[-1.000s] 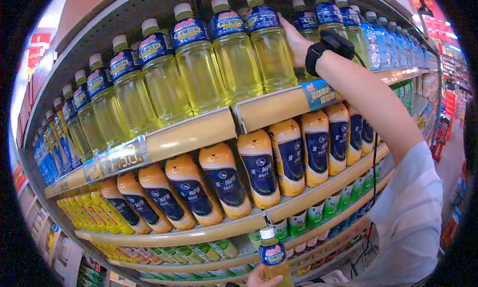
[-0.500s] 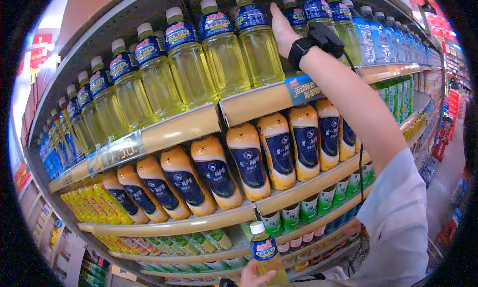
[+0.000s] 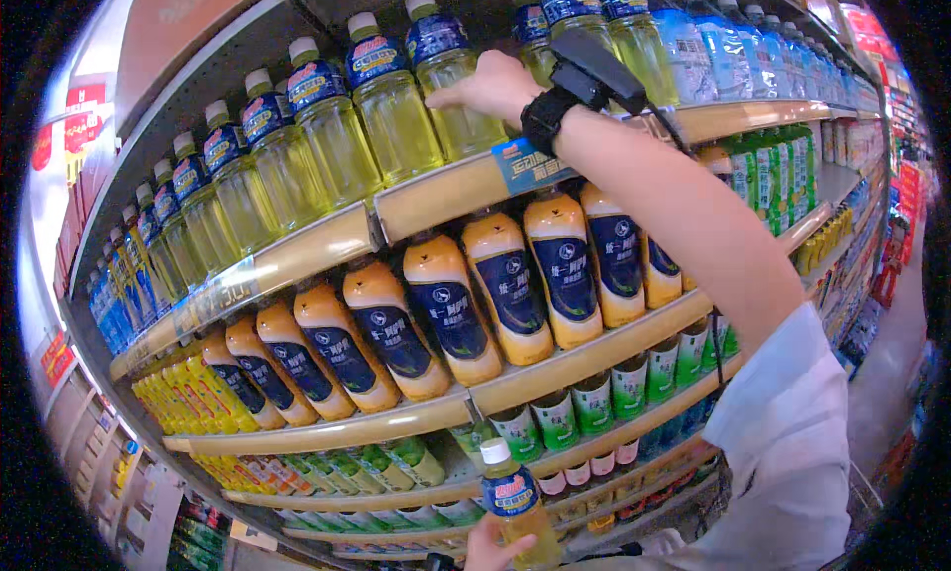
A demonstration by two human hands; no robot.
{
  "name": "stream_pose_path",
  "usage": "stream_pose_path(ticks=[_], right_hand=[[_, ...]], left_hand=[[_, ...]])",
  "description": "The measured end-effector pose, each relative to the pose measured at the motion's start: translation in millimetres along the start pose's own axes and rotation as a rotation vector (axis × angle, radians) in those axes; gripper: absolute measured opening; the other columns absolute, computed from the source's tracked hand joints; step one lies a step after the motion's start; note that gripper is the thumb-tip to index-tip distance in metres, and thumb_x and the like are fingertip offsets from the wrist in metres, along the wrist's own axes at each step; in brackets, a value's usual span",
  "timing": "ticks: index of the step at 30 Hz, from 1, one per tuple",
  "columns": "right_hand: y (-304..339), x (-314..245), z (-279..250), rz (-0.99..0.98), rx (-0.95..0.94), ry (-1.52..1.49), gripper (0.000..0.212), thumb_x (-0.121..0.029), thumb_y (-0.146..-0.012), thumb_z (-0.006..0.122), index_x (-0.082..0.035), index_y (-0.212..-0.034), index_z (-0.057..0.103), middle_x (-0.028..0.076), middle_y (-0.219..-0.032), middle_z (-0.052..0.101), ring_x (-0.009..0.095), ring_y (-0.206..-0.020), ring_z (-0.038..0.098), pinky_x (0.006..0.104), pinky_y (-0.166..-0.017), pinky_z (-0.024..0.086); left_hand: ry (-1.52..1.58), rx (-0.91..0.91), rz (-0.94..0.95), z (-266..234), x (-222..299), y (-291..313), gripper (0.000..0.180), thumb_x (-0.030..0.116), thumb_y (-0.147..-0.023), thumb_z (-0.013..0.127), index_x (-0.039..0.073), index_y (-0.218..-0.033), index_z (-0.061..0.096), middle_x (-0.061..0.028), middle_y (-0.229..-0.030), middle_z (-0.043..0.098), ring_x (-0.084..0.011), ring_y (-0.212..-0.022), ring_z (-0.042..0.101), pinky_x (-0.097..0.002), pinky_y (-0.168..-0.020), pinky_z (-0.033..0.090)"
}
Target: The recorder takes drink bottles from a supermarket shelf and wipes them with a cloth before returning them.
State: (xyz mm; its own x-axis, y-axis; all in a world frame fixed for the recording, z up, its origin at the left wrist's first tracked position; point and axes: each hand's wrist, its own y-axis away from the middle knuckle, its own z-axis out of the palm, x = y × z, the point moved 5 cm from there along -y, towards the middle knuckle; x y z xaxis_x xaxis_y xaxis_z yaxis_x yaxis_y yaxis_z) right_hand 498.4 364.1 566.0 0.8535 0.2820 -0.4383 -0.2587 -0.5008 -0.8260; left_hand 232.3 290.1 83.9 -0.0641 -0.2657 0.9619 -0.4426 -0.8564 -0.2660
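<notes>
The right hand (image 3: 495, 86) is up at the top shelf (image 3: 456, 190), fingers spread loosely and resting against the front of a yellow drink bottle (image 3: 458, 86) with a blue label and a pale cap; it touches the bottle rather than wrapping around it. A black wrist strap (image 3: 545, 120) with a small dark device sits just behind the hand, and the bare forearm runs down to a white sleeve (image 3: 792, 442) at the lower right. The left hand (image 3: 490, 549) is low at the bottom edge, fingers closed around the lower part of another yellow bottle (image 3: 515, 502) of the same kind, held upright in front of the lower shelves. The touched bottle stands in a long row of matching yellow bottles (image 3: 297, 145) that curves away to the left along the top shelf, with paler blue-capped bottles (image 3: 723, 46) to the right. Below is a shelf of fat orange bottles (image 3: 446, 309) with dark blue labels, standing shoulder to shoulder. Under those sit small green-labelled bottles (image 3: 634, 383), and further left small yellow bottles (image 3: 173, 393) are packed tight.
</notes>
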Motion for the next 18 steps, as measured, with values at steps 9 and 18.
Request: stream_pose_path(ticks=[9, 18], right_hand=[[0, 6, 8, 0.019, -0.002, -0.075, 0.054, -0.043, -0.051, 0.070, 0.003, -0.077, 0.061, 0.019, -0.078, 0.060, 0.025, -0.073, 0.059, 0.0311, -0.068, 0.045], [2, 1, -27, 0.001, 0.464, -0.254, 0.064, -0.048, -0.059, 0.064, 0.008, -0.089, 0.055, 0.022, -0.088, 0.057, 0.027, -0.087, 0.055, 0.0319, -0.073, 0.043]], left_hand=[[0.015, 0.024, -0.043, 19, 24, 12, 0.033, 0.006, -0.070, 0.065, -0.001, -0.096, 0.048, -0.0043, -0.071, 0.054, -0.0120, -0.070, 0.051, -0.0267, -0.058, 0.041], [-0.093, -0.126, 0.005, 22, 121, -8, 0.055, 0.013, -0.064, 0.071, -0.003, -0.108, 0.042, -0.0089, -0.104, 0.052, -0.0154, -0.096, 0.049, -0.0297, -0.085, 0.038]])
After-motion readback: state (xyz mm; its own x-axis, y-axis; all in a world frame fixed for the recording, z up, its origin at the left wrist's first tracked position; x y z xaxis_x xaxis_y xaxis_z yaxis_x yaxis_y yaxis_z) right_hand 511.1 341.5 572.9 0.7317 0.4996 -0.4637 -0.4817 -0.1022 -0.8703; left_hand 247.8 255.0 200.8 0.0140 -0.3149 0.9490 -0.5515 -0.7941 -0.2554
